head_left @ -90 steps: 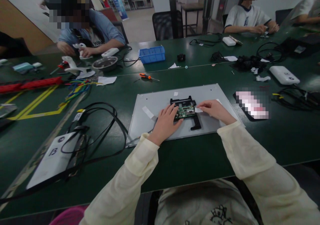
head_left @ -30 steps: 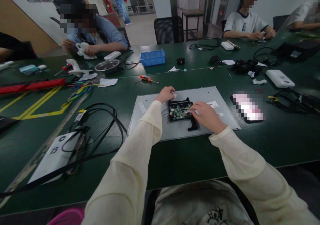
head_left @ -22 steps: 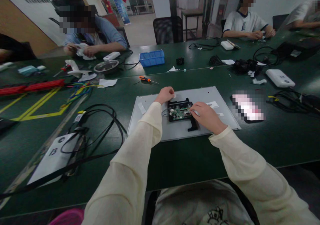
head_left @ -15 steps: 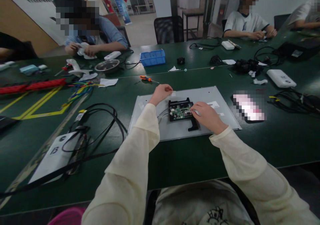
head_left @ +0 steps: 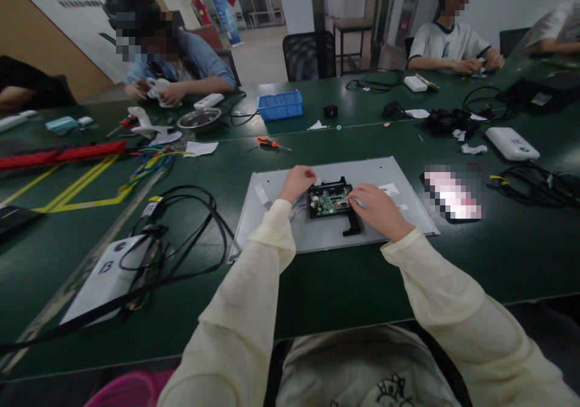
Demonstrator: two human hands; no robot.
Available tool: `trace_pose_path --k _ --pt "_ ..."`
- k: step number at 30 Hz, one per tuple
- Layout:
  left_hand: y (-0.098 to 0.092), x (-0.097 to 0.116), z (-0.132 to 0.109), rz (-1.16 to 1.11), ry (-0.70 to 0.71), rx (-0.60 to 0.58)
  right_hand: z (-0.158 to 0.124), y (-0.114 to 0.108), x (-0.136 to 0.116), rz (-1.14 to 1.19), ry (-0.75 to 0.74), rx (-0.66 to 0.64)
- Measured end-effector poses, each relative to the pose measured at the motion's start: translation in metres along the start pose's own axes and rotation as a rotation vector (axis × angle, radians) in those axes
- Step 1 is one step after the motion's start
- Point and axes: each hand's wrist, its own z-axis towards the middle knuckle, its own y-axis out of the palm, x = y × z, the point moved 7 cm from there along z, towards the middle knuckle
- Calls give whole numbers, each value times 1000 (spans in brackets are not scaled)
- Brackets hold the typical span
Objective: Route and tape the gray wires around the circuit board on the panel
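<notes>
A grey metal panel [head_left: 389, 226] lies flat on the green table in front of me. On it sits a black bracket holding a small green circuit board [head_left: 329, 201]. My left hand [head_left: 296, 182] is curled at the board's upper left corner, fingers closed on something I cannot make out. My right hand [head_left: 378, 211] rests on the board's right side, fingers pinched at a small white strip [head_left: 357, 202]. White tape pieces [head_left: 261, 194] stick to the panel.
An orange-handled screwdriver [head_left: 267, 143] lies beyond the panel, a blue bin [head_left: 280, 104] farther back. Black cables [head_left: 181, 238] and a white sheet [head_left: 102, 277] lie to the left, a white device [head_left: 511, 143] and more cables to the right. Other people work across the table.
Three seconds ago my left hand lay flat on the board; it then reached to the panel's far edge, and has now drawn back to the board's upper left corner. My right hand has stayed.
</notes>
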Motion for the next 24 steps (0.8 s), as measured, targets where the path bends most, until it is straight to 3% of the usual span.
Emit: trace_pose_path --k 3,7,13,24 --pt "-2 5 -4 35 4 62 1 0 1 6 2 5" --pt "-3 17 -10 85 119 139 1 -1 2 -4 8 11" --pt "10 21 -13 117 164 3 0 1 2 -15 0 -9" --pt "9 41 -35 368 176 18 -1 1 0 -7 -4 -8"
